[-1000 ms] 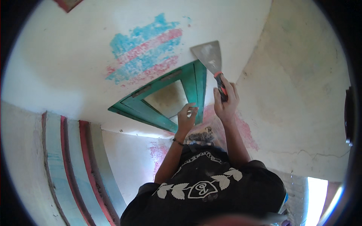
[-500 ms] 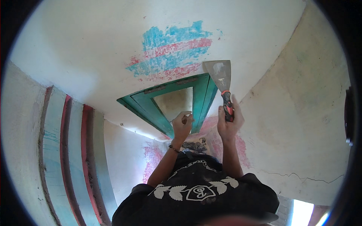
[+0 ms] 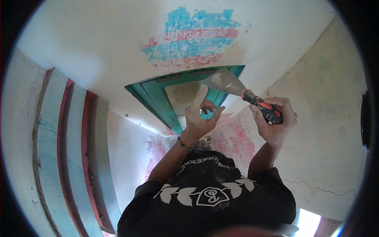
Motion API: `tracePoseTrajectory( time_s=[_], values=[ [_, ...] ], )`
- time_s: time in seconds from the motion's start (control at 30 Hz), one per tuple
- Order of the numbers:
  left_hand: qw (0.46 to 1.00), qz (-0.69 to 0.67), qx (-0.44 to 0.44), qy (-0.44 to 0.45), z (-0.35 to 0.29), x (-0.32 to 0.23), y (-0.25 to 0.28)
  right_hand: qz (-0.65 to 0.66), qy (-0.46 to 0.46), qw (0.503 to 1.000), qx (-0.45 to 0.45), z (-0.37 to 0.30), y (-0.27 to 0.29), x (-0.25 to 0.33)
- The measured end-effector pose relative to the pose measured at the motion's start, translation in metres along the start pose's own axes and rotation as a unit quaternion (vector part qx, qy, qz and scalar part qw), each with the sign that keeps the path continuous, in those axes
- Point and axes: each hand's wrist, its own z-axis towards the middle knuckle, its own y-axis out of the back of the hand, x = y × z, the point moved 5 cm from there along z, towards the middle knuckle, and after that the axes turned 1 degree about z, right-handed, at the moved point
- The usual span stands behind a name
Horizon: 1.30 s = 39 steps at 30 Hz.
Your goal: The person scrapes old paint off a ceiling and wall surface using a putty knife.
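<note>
- Scraper point(image 3: 241, 91) is held up in front of the torso, between the two hands, in line with the green frame point(image 3: 158, 100); gap to the frame can't be judged from this view.
- Right hand point(image 3: 278, 121): grip closed around the handle point(image 3: 263, 107), thumb on the near side, fingers wrapped over the far side. Handle is taken well back from the blade point(image 3: 226, 81), probably so the blade is kept clear of the fingers and can be angled from the wrist.
- Blade is tilted, wide edge up and toward the left hand point(image 3: 199, 120). One face is turned to the wearer, so a pale smear point(image 3: 233, 85) on it can be seen; held this way, it could be easily inspected.
- Left hand: grip empty, index finger point(image 3: 200, 98) extended, thumb spread, other fingers curled. Fingertip is placed right at the blade's near corner; touching or just short of it, can't be told. Only one finger is presented, likely because light contact is enough there.
- Scraper weight appears to be carried by the right hand alone.
- Blue and red patches point(image 3: 199, 35) are seen on the wall above the frame; ledges point(image 3: 90, 158) with red edges are off to the left.
</note>
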Motion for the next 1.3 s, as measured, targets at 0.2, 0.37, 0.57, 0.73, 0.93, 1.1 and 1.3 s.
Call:
tracePoseTrajectory(
  time_s=[0.2, 0.37, 0.57, 0.73, 0.93, 1.1, 1.3],
  values=[
    [0.993, 0.067, 0.074, -0.059, 0.017, -0.01, -0.003, 0.038, 0.152, 0.987, 0.038, 0.014, -0.02, 0.01],
    [0.994, -0.011, 0.105, -0.037, 0.037, -0.021, -0.004, 0.174, 0.223, 0.959, -0.014, 0.049, -0.047, 0.012],
    [0.947, 0.244, -0.063, -0.2, 0.084, -0.022, 0.078, 0.438, 0.19, 0.879, 0.01, 0.069, -0.02, 0.043],
    [0.851, 0.377, -0.177, -0.32, 0.125, -0.017, 0.104, 0.343, 0.308, 0.886, -0.058, 0.063, -0.039, 0.069],
    [0.833, 0.452, -0.16, -0.276, 0.135, 0.021, 0.105, 0.174, 0.299, 0.931, -0.115, 0.046, -0.116, 0.0],
    [0.828, 0.471, -0.155, -0.262, 0.136, 0.03, 0.104, 0.281, 0.289, 0.903, -0.147, 0.034, -0.091, 0.007],
    [0.828, 0.47, -0.158, -0.26, 0.127, 0.03, 0.109, 0.066, 0.294, 0.936, -0.185, 0.041, -0.11, -0.006]
  ],
)
